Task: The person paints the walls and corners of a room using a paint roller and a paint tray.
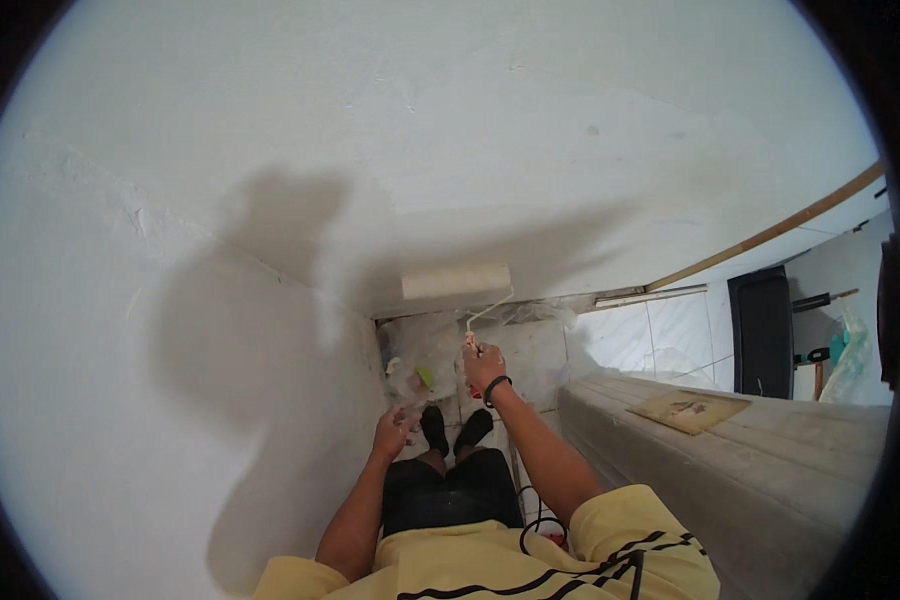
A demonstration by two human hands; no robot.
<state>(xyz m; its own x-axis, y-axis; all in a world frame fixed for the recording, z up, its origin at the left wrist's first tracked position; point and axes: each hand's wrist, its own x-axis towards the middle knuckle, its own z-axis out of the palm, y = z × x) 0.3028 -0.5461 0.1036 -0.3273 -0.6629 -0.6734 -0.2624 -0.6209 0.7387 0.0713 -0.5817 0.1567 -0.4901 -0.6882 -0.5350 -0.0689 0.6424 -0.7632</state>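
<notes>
Yellow shirt (440, 553) is cropped; right-hand fingers (487, 354) partly hide the roller handle (471, 339).

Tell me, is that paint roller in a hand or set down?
In hand: the right hand grips the paint roller by its handle. Whether it touches the wall, I cannot tell.

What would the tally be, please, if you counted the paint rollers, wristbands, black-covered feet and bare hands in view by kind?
White cylindrical paint roller: 1
Black band on the right wrist: 1
Black-covered feet: 2
Bare hands: 2
Total: 6
</notes>
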